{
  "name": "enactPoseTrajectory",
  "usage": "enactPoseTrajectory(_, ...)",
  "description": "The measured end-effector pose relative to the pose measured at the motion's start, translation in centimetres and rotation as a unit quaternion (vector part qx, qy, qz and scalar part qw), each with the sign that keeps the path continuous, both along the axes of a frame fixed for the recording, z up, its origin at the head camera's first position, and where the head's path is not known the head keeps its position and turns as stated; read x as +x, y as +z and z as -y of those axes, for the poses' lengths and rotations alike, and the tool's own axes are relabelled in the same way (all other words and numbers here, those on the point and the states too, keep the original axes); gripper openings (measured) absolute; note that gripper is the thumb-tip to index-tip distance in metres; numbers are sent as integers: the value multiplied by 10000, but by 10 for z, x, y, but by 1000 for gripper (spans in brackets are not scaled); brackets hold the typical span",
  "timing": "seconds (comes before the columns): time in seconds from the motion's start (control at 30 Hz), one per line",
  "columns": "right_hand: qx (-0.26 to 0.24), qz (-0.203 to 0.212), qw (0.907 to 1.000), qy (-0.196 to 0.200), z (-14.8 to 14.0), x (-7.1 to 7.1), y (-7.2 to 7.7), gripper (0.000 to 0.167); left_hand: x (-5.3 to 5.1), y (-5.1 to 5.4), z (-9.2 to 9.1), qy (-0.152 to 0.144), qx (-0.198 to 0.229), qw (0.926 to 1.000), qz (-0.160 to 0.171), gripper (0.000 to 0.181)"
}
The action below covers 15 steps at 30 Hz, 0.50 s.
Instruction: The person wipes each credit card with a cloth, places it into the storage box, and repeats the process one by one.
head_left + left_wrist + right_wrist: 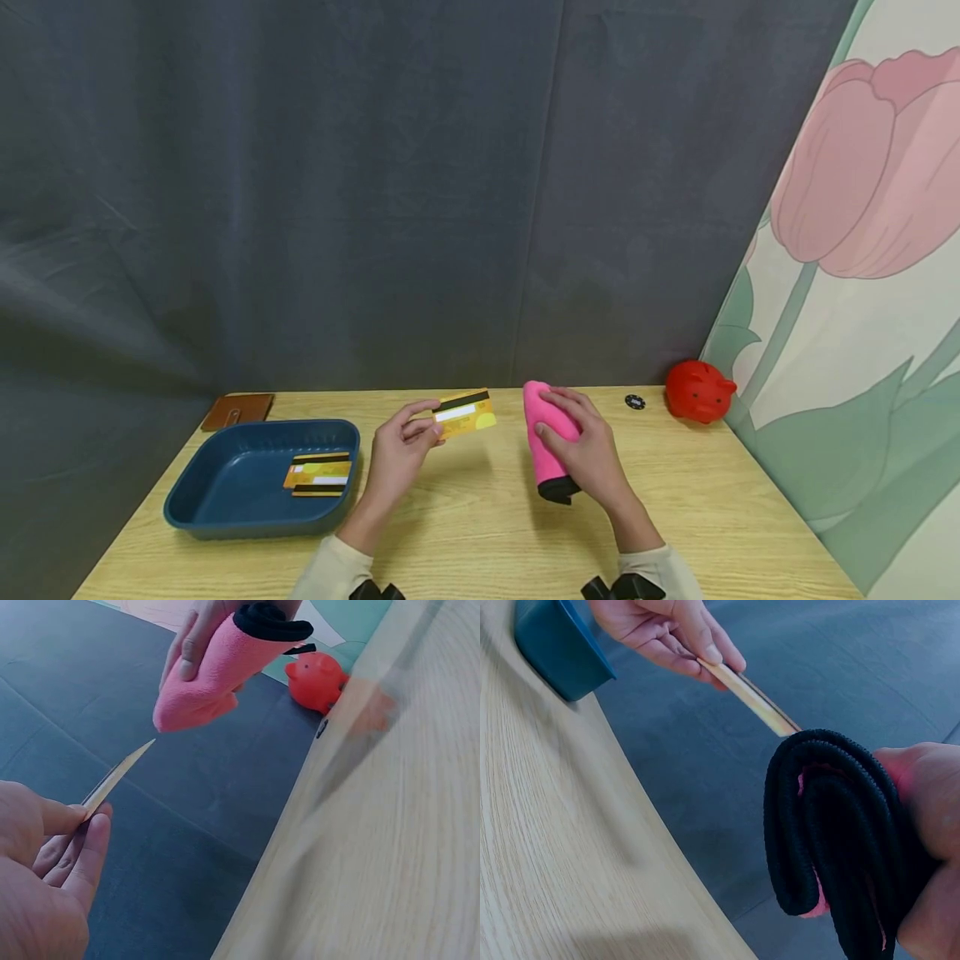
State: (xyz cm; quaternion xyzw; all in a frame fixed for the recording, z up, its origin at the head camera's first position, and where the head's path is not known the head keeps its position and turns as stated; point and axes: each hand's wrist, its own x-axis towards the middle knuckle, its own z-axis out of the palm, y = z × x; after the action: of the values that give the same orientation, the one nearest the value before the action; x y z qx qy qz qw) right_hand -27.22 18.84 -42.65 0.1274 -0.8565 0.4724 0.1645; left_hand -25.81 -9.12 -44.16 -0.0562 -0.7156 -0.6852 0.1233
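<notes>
My left hand (401, 450) pinches a yellow bank card (472, 414) by its left edge, the dark stripe facing me in the head view. In the left wrist view the card (116, 778) appears nearly edge-on between thumb and fingers. My right hand (588, 446) grips a folded pink cloth (546, 433) with a black edge, held above the table. Its rolled black border (840, 840) fills much of the right wrist view. Card and cloth are apart in the head view. More yellow cards (318, 475) lie in the blue tray (225, 523) at the left.
A brown wallet-like item (236, 410) lies behind the tray. Toward the back right, a black poker chip (635, 402) lies near a red piggy bank (697, 392). The wooden table (480, 533) meets a dark curtain (375, 208) at the back and a flower-patterned wall (862, 375) at right.
</notes>
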Motion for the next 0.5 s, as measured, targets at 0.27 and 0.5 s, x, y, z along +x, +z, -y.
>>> enactPoseTrajectory(0.27,-68,56,9999,80,3,3,0,50,0,-7,-5,-238,-217,9993,166,37)
enactPoseTrajectory(0.5,-205,-99,9990,385,11,4,-4,49,0,-13,-9,-417,-275,9987,112,40)
